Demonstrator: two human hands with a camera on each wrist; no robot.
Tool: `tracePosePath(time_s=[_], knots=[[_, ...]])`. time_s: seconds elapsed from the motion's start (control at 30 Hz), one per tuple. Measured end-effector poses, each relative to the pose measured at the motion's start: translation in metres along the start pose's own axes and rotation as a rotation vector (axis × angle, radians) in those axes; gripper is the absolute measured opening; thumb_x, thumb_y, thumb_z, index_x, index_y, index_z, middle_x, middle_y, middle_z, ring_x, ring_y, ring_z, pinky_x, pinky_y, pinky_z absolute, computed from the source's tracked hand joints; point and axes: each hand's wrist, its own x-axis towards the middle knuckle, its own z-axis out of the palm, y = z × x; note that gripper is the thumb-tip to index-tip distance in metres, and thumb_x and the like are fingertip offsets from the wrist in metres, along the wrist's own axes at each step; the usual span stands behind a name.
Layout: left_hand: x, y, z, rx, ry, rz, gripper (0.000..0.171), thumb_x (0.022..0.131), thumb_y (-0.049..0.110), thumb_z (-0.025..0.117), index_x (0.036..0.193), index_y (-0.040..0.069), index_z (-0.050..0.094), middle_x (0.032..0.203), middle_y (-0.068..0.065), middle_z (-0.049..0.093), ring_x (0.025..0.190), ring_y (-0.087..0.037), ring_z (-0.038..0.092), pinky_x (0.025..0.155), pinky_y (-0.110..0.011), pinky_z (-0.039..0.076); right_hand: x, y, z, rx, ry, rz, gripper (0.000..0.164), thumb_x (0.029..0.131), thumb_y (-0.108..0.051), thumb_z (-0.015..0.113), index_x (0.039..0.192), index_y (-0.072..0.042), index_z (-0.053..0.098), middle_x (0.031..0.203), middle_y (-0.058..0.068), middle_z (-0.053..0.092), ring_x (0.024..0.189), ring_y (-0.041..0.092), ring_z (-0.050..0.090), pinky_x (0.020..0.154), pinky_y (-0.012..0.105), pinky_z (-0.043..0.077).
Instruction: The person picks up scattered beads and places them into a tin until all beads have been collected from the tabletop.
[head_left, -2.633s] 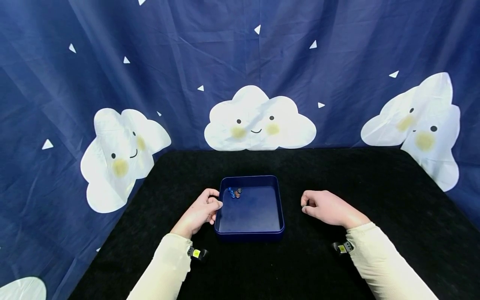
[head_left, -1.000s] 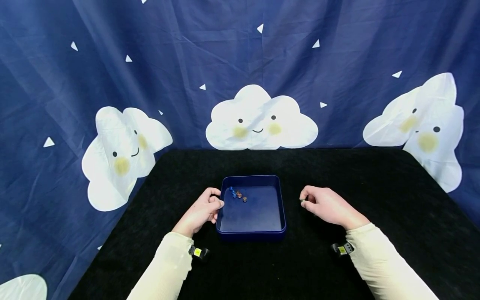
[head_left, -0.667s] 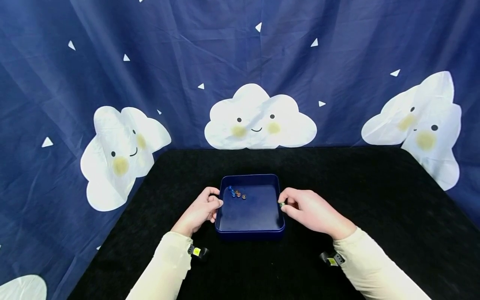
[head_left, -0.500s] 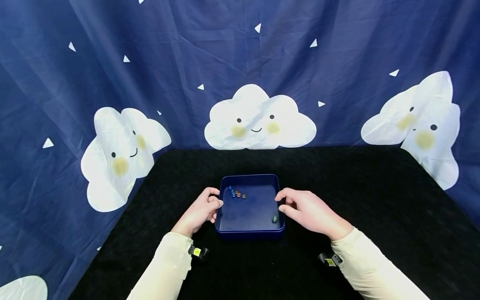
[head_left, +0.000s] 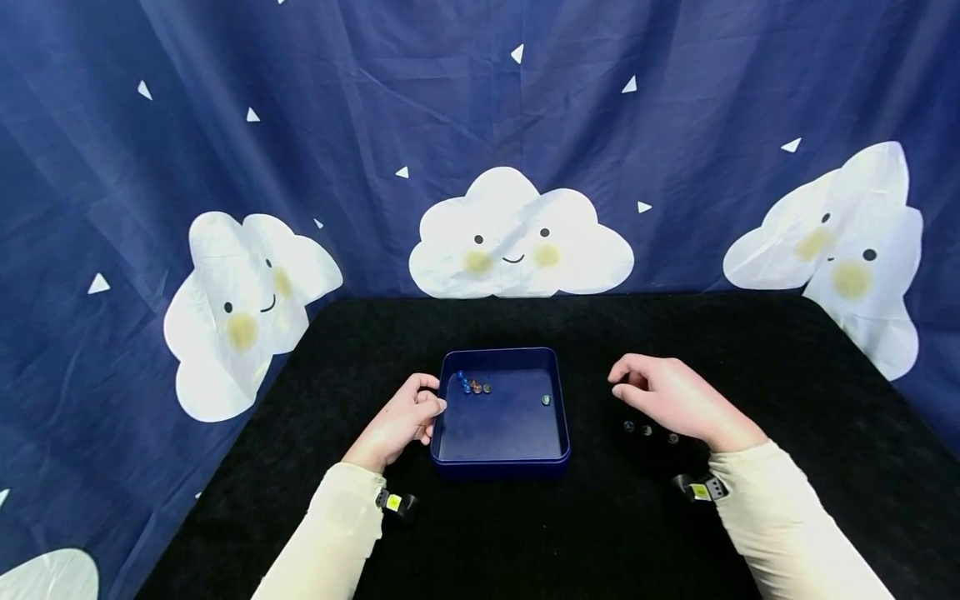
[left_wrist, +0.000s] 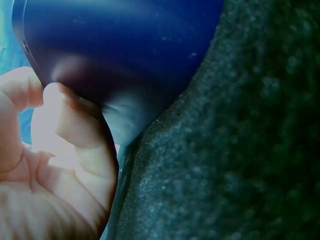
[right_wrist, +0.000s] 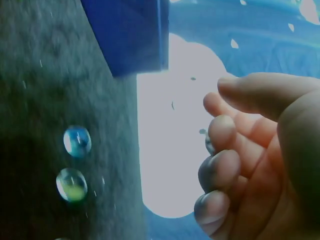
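My left hand (head_left: 401,421) grips the left wall of a square dark-blue tray (head_left: 500,469), thumb at the rim and fingers outside it. In the left wrist view, fingertips (left_wrist: 55,92) press the blue wall. Inside the tray, blue marbles (head_left: 465,386), an amber marble (head_left: 476,387) and a brownish marble (head_left: 487,388) cluster at the back left. A green marble (head_left: 546,400) lies alone near the right wall. To the right of the tray, my right hand (head_left: 671,396) hovers with thumb and forefinger apart, fingers loosely bent, holding nothing.
Three glass marbles lie on the black cloth nearer me than the right hand: a bluish marble (head_left: 628,426), a yellowish-green marble (right_wrist: 72,185) and a brownish marble (head_left: 672,437). A dark-blue curtain (head_left: 360,108) with smiling clouds hangs behind the table.
My right hand carried the green marble to the tray's right wall, let it drop inside, then drew back right. The green marble rolled away from me. The left hand stayed put.
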Motion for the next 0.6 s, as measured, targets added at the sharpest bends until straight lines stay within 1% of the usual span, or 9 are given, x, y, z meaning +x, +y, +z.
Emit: tracePosePath(time_s=[0.17,0.3,0.43,0.5,0.6], knots=[[0.000,0.000,0.000,0.004,-0.004,0.002,0.045,0.093,0.003,0.057,0.132,0.000,0.037,0.082,-0.008,0.050,0.055,-0.014,0.047,0.048,-0.023,0.045,-0.004,0.013,-0.004,-0.047,-0.044,0.014,0.010,0.091,-0.017,0.070,0.101,-0.019,0.068,0.070,-0.010,0.054,0.060,0.009,0.051,0.062,0.031,0.045],[-0.001,-0.001,0.000,0.006,-0.009,0.004,0.045,0.092,0.004,0.058,0.132,0.000,0.037,0.082,-0.008,0.050,0.056,-0.014,0.047,0.048,-0.023,0.045,-0.004,0.024,0.003,-0.071,-0.126,0.037,0.007,0.090,-0.018,0.071,0.095,-0.021,0.067,0.068,-0.011,0.055,0.059,0.008,0.051,0.061,0.031,0.044],[0.000,-0.001,-0.001,0.004,-0.013,0.003,0.046,0.092,0.004,0.058,0.133,0.000,0.036,0.083,-0.009,0.050,0.056,-0.014,0.048,0.048,-0.023,0.045,-0.003,0.031,0.009,-0.067,-0.203,0.065,0.007,0.089,-0.018,0.071,0.090,-0.022,0.065,0.066,-0.010,0.053,0.056,0.010,0.050,0.057,0.031,0.042],[0.000,-0.001,-0.002,0.003,-0.013,0.002,0.046,0.092,0.004,0.058,0.133,0.000,0.036,0.083,-0.010,0.050,0.056,-0.014,0.048,0.048,-0.023,0.045,-0.003,0.032,0.010,-0.060,-0.219,0.066,0.007,0.087,-0.017,0.072,0.088,-0.021,0.065,0.066,-0.010,0.052,0.055,0.010,0.049,0.055,0.032,0.042],[0.000,-0.002,-0.002,0.004,-0.014,0.000,0.045,0.092,0.004,0.058,0.133,0.000,0.037,0.084,-0.010,0.050,0.056,-0.015,0.048,0.048,-0.024,0.046,-0.002,0.031,0.012,-0.054,-0.219,0.063,0.008,0.086,-0.016,0.072,0.087,-0.020,0.065,0.064,-0.010,0.053,0.054,0.010,0.049,0.055,0.031,0.042]])
